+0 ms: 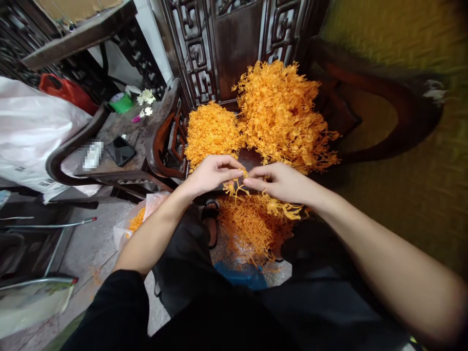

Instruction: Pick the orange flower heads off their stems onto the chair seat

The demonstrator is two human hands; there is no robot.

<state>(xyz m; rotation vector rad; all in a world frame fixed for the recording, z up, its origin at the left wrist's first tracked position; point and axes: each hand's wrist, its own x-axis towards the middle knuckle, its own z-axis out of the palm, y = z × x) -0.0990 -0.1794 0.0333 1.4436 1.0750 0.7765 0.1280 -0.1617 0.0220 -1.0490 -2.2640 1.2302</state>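
Between my hands is a branching orange flower sprig [237, 189] with thin stems. My left hand [215, 173] pinches its top between thumb and fingertips. My right hand [276, 180] is closed close beside it, its fingertips on the same sprig; more orange sprigs [285, 209] hang below this palm. Just beyond my hands, on the dark wooden chair, lie a smaller heap of orange flower heads [212, 131] and a larger heap of orange sprigs [281, 107]. Bare orange stems [252, 224] are piled below, between my legs.
A blue plastic item [243, 276] is under the stems. At left, a white plastic bag [146, 207] holds orange bits. The side table bears a phone [121, 150] and a green roll [122, 102]. A curved chair arm [398, 107] is at right, a large white sack [32, 122] far left.
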